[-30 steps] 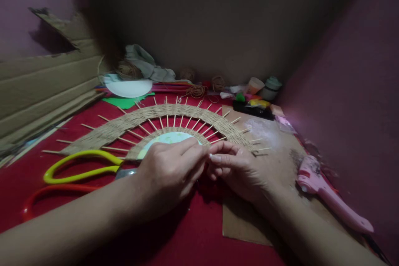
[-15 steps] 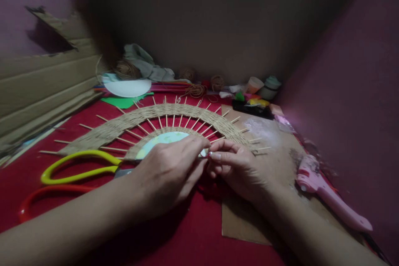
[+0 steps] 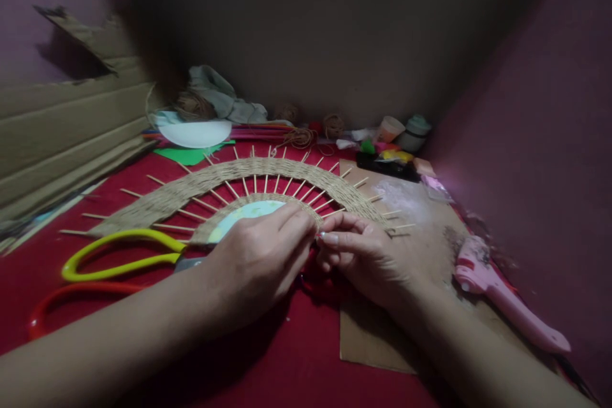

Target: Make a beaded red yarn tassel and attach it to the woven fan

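My left hand (image 3: 268,248) is closed, its fingertips bent down and hidden from me behind the knuckles. Beside it, nearly touching, my right hand (image 3: 358,252) pinches something tiny with a shiny, reddish tip between thumb and index finger; its kind is too small to tell. Just beyond both hands lies a half-round fan shape of thin sticks with a woven twine band (image 3: 268,167) and a pale blue-green half disc (image 3: 246,217), partly covered by my left hand. Large scissors (image 3: 122,255) with one yellow and one red handle lie by my left forearm, which hides part of them.
A pink glue gun (image 3: 511,299) rests at the right on a cardboard sheet (image 3: 377,338). Along the back stand twine balls (image 3: 333,125), a white plate (image 3: 196,134), a cup (image 3: 389,129) and a lidded jar (image 3: 415,132). Cardboard (image 3: 71,115) leans at the left; a purple wall rises right.
The pale bit that showed between my fingertips is now out of sight. My left fingers have turned slightly; my right hand stays almost in place.
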Demonstrator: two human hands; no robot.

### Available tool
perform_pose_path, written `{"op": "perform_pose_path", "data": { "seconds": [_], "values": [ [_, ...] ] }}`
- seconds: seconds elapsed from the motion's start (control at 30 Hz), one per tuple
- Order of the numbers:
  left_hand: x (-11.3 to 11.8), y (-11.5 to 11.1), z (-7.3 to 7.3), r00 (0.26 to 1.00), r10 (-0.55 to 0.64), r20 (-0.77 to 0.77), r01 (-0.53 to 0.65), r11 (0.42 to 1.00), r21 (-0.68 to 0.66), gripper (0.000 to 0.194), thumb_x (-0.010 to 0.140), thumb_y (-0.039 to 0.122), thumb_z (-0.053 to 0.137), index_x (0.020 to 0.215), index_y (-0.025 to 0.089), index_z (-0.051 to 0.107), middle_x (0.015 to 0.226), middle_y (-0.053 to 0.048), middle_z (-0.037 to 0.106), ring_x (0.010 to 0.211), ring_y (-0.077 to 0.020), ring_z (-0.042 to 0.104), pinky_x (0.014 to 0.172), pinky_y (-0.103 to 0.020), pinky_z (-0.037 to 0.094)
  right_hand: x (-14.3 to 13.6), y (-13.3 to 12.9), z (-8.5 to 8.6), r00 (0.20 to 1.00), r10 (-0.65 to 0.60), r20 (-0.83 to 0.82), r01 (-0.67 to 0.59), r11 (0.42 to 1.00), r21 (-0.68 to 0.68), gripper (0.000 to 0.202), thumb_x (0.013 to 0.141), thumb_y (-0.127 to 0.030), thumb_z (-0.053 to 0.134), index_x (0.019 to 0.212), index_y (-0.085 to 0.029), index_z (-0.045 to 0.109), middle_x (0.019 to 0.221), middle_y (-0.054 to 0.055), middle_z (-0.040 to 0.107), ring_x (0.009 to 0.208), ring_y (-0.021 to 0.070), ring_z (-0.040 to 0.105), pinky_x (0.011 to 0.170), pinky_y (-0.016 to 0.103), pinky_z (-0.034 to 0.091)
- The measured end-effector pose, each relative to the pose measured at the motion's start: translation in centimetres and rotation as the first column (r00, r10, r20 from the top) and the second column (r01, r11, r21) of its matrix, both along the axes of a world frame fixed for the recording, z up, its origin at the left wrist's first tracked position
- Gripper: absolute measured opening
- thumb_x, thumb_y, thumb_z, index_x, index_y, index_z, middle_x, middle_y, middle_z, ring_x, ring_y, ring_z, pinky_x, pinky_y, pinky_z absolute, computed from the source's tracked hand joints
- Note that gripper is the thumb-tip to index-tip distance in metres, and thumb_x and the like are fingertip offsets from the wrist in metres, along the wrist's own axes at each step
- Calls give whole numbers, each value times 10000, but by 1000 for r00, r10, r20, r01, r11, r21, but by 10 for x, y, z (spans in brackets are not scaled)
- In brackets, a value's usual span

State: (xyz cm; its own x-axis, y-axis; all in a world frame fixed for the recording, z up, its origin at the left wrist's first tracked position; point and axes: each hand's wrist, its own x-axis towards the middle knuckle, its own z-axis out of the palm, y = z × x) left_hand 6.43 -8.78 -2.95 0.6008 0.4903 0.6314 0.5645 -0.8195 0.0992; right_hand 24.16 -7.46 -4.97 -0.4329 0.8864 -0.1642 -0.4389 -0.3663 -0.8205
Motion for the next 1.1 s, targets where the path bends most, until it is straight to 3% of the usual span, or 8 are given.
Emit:
{"op": "perform_pose_path", "data": {
  "seconds": [0.83, 1.1],
  "values": [
    [1, -2, -5, 1000, -3, 3, 3, 1000, -4, 132, 923, 105, 466, 808, 141, 520, 676, 0, 498, 563, -104, 416, 518, -249, 338, -1, -2, 0, 997, -2, 75, -1, 1000, 31, 211, 587, -197, 838, 716, -189, 670, 564, -29, 622, 474, 105, 553, 502, 256, 413],
    [-1, -2, -2, 1000, -20, 11, 21, 992, -127, 67, 925, 97, 454, 912, 123, 514, 778, -11, 515, 606, -93, 414, 552, -228, 361, 1, -2, -1, 999, -4, 46, 2, 999, 40, 187, 605, -185, 822, 707, -168, 666, 636, -12, 645, 487, 97, 550, 527, 261, 438]
  ]
}}
